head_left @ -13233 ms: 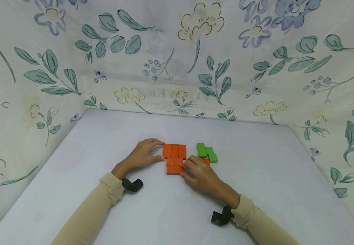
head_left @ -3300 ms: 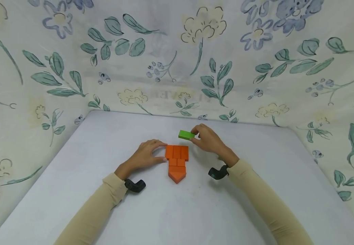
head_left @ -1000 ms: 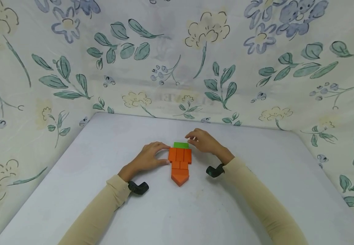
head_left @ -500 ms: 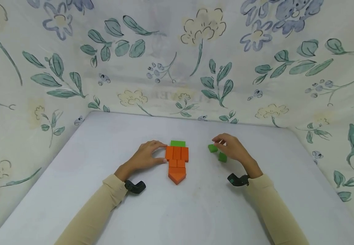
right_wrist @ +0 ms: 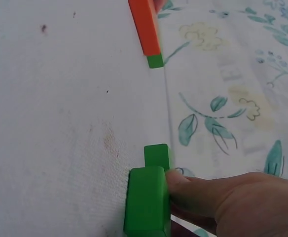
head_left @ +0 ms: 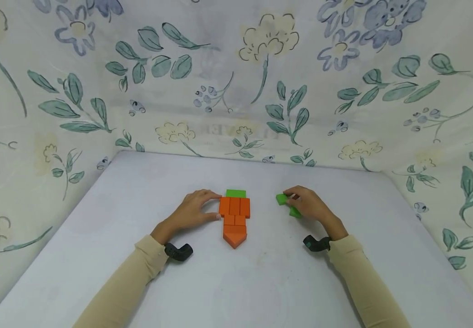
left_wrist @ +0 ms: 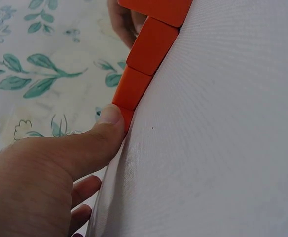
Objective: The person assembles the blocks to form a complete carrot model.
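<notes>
Orange wooden blocks (head_left: 234, 207) lie flat together on the table, with a pointed orange block (head_left: 234, 239) at the near end and a green rectangular block (head_left: 236, 193) at the far end. My left hand (head_left: 193, 211) holds the upper left orange block (head_left: 224, 207) at its corners between index finger and thumb; its thumb touches the orange end in the left wrist view. To the right, my right hand (head_left: 307, 205) pinches a small green block (head_left: 281, 199) by its right side. Another small green block (head_left: 295, 212) lies below those fingers, partly hidden in the head view.
A white table (head_left: 236, 291) carries everything. Floral cloth (head_left: 236, 82) stands behind it and along both sides. Each wrist wears a black device, one at the left cuff (head_left: 179, 252) and one at the right cuff (head_left: 316, 243).
The right hand placed the green rectangular block against the orange row's far end, let go and moved right. Its fingers have now closed on a small green block. The left hand stays put.
</notes>
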